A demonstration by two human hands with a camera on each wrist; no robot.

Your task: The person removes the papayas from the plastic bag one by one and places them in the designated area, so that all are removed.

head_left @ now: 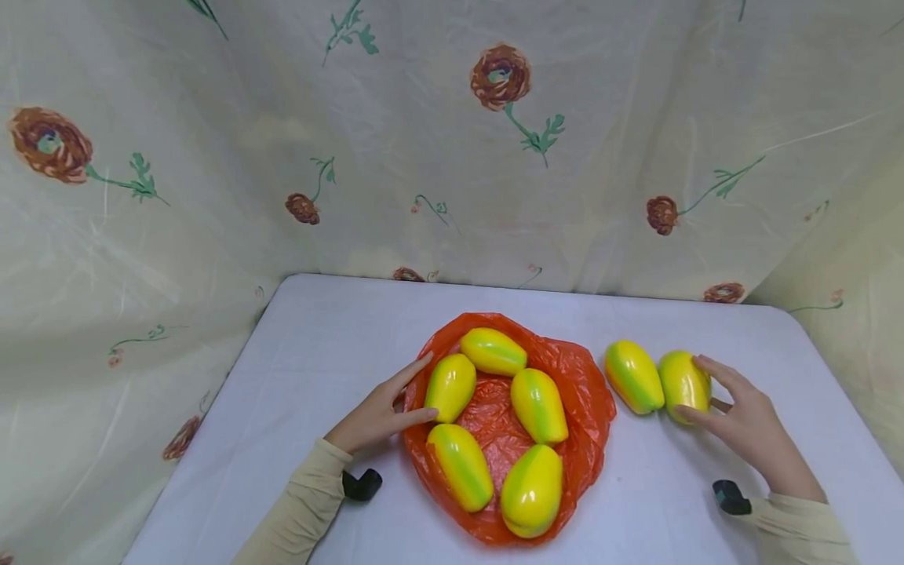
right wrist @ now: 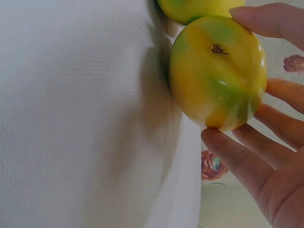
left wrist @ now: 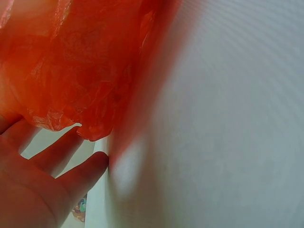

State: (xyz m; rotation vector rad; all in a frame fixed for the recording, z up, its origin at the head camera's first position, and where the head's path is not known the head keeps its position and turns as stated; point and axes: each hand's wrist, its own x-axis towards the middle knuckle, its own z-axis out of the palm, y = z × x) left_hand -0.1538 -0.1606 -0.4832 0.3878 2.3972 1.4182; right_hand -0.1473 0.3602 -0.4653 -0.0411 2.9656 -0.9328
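Right hand [head_left: 750, 424] grips yellow fruit [head_left: 683, 384], right of frame; shiny skin wants wide hold. Left hand [head_left: 381, 412], fingers spread, should steady red bag [head_left: 585, 377], frame centre.

Cloth bkgd [head_left: 395, 141] w/ brown flwrs [head_left: 500, 76], white tbl [head_left: 332, 337]
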